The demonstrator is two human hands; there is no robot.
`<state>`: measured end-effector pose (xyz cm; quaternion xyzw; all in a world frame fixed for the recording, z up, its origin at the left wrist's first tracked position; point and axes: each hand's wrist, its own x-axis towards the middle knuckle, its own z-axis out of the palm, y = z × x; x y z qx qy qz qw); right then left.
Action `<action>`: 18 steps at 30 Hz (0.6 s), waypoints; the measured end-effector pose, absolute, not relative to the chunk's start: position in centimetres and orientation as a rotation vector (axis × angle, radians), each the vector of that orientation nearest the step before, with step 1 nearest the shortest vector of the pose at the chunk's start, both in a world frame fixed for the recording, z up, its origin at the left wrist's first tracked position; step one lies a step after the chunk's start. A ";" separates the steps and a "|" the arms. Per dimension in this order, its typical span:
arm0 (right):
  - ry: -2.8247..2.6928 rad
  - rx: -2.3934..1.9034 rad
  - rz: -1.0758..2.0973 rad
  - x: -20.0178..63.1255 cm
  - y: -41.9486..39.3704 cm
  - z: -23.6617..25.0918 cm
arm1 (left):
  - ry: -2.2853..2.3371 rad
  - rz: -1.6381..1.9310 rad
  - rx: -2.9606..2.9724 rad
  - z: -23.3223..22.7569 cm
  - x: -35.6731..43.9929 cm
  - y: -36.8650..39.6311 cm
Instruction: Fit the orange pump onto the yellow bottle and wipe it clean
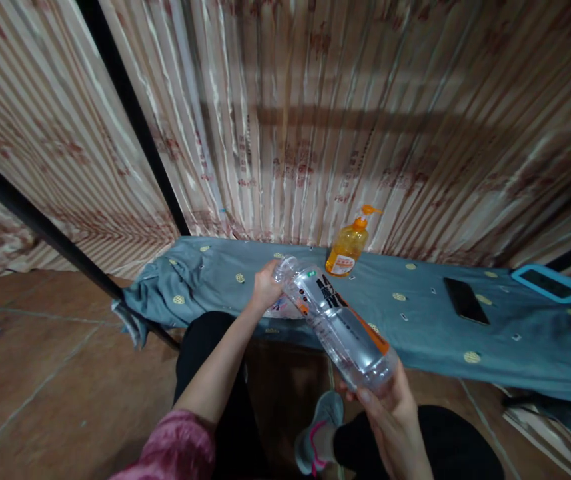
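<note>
A clear plastic bottle [342,327] with a silver and orange label is held tilted in front of me, its neck to the upper left and its base to the lower right. Fingers of my left hand [266,288] are closed round the neck. My right hand [390,413] grips the base from below. Partly hidden behind the bottle, a pale patterned item [285,309] lies at the front edge of the cloth; I cannot make out what it is. Beyond the bottle stands an orange pump bottle [346,252] with a white label.
A blue-grey cloth [430,327] with pineapple prints covers the narrow table. On its right lie a black phone [465,301] and a blue-framed device [550,283]. Dark poles [138,110] rise at the left, before a striped curtain [295,120]. Brown tiles [40,360] form the floor.
</note>
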<state>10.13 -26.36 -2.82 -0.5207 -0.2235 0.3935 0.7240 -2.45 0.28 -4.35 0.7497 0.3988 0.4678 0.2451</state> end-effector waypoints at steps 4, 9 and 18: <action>-0.462 -1.183 0.826 9.7 -26.8 -2.3 | 1.056 1.297 2.043 -4.5 -2.2 0.2; -0.473 -1.177 0.834 9.6 -27.3 -2.2 | 1.053 1.311 2.021 -4.7 -1.9 0.2; -0.520 -1.255 0.807 9.6 -27.4 -0.9 | 1.016 1.315 2.034 -4.8 -1.9 -0.1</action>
